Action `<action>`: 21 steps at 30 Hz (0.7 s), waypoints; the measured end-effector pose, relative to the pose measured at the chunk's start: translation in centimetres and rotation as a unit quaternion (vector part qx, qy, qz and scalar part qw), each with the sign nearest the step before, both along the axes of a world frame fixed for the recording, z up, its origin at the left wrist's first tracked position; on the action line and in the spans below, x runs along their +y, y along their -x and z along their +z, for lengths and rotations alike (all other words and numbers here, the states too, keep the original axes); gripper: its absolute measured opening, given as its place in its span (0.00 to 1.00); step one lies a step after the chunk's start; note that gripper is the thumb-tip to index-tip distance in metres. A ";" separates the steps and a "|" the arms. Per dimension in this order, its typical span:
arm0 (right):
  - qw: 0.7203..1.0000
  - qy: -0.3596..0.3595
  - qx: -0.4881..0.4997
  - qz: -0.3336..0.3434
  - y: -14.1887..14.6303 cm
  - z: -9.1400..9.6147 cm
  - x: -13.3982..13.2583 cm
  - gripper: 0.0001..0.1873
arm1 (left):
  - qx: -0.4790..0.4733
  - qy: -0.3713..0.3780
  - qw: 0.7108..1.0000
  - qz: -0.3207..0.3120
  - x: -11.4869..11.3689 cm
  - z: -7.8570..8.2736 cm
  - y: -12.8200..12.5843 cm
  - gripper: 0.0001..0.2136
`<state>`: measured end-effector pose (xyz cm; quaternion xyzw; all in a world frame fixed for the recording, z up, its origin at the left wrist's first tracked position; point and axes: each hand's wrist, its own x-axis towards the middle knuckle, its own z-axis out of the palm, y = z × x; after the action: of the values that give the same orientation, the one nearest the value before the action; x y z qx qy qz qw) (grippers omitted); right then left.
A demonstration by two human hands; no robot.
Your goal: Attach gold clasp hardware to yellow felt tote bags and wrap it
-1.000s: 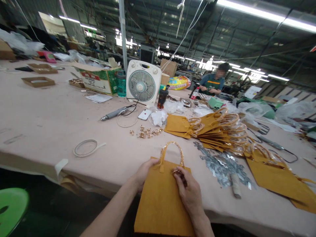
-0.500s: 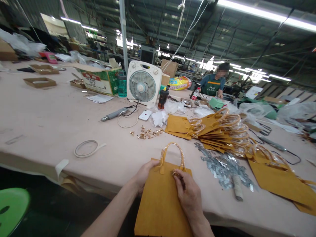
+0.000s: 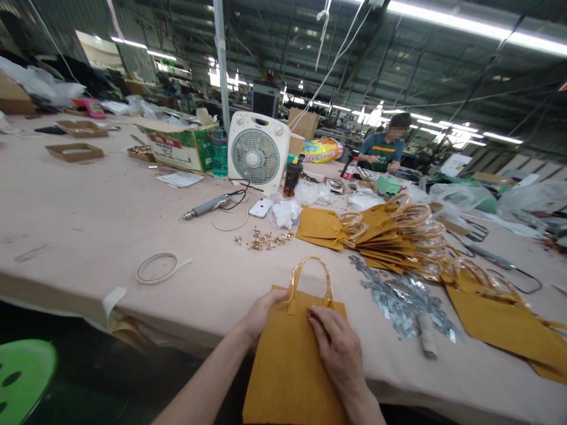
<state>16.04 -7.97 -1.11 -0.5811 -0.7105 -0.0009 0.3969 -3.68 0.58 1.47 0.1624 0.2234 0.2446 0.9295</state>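
Observation:
A mustard-yellow bag [image 3: 287, 366] with a plastic-wrapped handle [image 3: 310, 274] lies at the table's near edge, hanging partly over it. My left hand [image 3: 261, 313] grips the bag's upper left edge beside the handle. My right hand [image 3: 339, 348] lies flat on the bag's front, fingertips pressed near the top centre; any small fitting under them is hidden. Loose gold metal fittings [image 3: 263, 239] are scattered farther back on the table.
A stack of similar yellow bags [image 3: 390, 233] and more bags [image 3: 496, 307] lie to the right, with a heap of silver metal pieces [image 3: 398, 295]. A fan [image 3: 257, 150], electric screwdriver [image 3: 206, 206], phone [image 3: 259, 206], tape ring [image 3: 155, 267] and cardboard box [image 3: 177, 141] stand behind. A person [image 3: 383, 147] works far off.
My right hand's fingers have flattened onto the bag and now cover the small gold fitting seen under them before. The view has shifted slightly.

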 end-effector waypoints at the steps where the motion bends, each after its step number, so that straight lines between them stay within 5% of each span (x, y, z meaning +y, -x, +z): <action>1: 1.000 0.001 0.003 0.000 0.0 0.0 0.0 0.13 | 0.003 -0.002 1.000 0.004 0.0 0.0 0.0 0.21; 21: 0.999 -0.023 -0.030 0.006 0.4 0.1 -0.2 0.14 | 0.012 -0.047 0.998 0.036 -0.5 0.3 -0.2 0.19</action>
<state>15.59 -8.21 -0.98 -0.5670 -0.7253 -0.0322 0.3891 -3.52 0.07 1.81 0.2007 0.2280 0.2860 0.9088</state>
